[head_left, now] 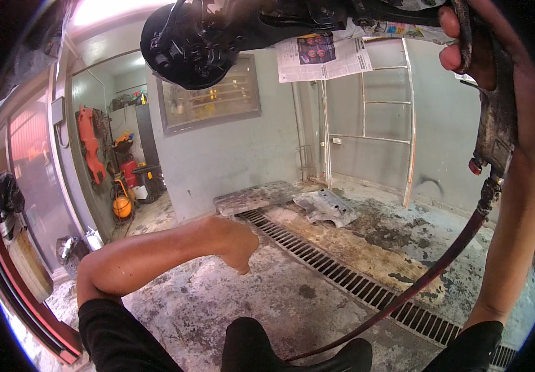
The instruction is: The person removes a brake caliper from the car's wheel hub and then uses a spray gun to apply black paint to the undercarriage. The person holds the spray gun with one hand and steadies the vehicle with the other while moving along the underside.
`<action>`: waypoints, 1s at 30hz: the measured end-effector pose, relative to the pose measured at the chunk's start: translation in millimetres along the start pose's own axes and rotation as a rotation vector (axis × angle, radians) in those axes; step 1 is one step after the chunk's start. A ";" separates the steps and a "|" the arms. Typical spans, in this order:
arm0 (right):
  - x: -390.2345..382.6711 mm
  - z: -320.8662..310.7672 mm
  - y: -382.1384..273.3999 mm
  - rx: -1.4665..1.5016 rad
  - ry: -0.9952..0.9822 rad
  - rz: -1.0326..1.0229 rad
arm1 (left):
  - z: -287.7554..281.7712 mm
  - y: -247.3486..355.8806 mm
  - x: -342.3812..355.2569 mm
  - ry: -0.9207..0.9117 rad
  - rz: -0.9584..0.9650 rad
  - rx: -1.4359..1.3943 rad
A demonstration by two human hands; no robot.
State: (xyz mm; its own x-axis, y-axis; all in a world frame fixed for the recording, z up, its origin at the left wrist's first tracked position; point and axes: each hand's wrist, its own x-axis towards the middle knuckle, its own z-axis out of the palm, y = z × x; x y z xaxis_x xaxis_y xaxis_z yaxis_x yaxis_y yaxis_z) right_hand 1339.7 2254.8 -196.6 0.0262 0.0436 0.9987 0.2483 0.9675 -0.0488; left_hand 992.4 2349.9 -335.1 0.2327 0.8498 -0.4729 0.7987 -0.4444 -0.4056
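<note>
At the upper right of the frame the right hand (463, 46) is raised, and its fingers (450, 57) are closed around the grip of a dirty spray gun (497, 118), which hangs below the hand along the right edge. A dark red hose (416, 285) leaves the bottom of the gun and runs down to the lower centre. The left forearm (174, 248) crosses the middle of the frame, bent at the elbow; its hand is folded out of sight, so I cannot tell how its fingers stand. At the top, sheets of printed newspaper (323, 59), white with coloured blocks, hang under a black car underside part (187, 43). Below lies a floor drain grate (342, 273).
</note>
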 end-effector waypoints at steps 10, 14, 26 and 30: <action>-14.9 6.3 -2.1 0.041 0.016 0.053 | -0.8 -4.7 6.0 0.008 0.004 -0.013; -35.3 12.0 -4.6 0.018 0.035 0.136 | -13.9 -6.9 -3.1 0.163 0.040 -0.075; -143.0 94.3 33.6 0.188 -0.120 0.242 | -140.6 29.5 -46.8 1.493 0.570 -1.225; -159.7 113.5 46.3 0.040 -0.155 0.190 | -156.0 43.7 -32.9 1.567 0.680 -1.156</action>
State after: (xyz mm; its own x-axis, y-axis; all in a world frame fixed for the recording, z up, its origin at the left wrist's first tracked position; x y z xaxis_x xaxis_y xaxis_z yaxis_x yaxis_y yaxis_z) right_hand 1237.1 2321.0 -356.7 -0.0806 0.2601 0.9622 0.2146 0.9472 -0.2381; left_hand 1106.3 2346.6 -215.2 0.2519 0.4081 0.8775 0.1578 -0.9119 0.3788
